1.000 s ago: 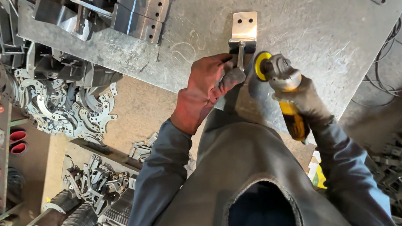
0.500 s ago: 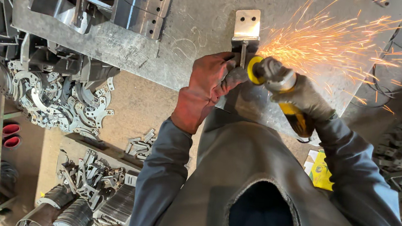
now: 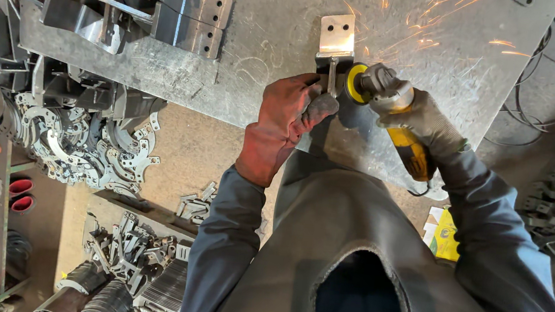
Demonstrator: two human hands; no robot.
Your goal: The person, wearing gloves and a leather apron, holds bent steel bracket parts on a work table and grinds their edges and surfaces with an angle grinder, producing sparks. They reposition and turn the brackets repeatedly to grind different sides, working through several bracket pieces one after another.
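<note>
Gloved left hand (image 3: pixel 285 126) gripping bracket (image 3: pixel 336 46) on bench (image 3: pixel 267 53), bracket's long axis pointing away from worker, right hand (image 3: pixel 423 122) clasping grinder (image 3: pixel 390 112) just beside it, sparks (image 3: pixel 433 18) flying.

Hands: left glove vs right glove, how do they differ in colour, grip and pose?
The left hand wears a reddish-brown glove and pinches the upright metal bracket; the right hand wears a grey glove and wraps around the yellow angle grinder. Left fingers point toward the bracket; right fingers curl closed. Both are gloved and work over the steel table.
</note>
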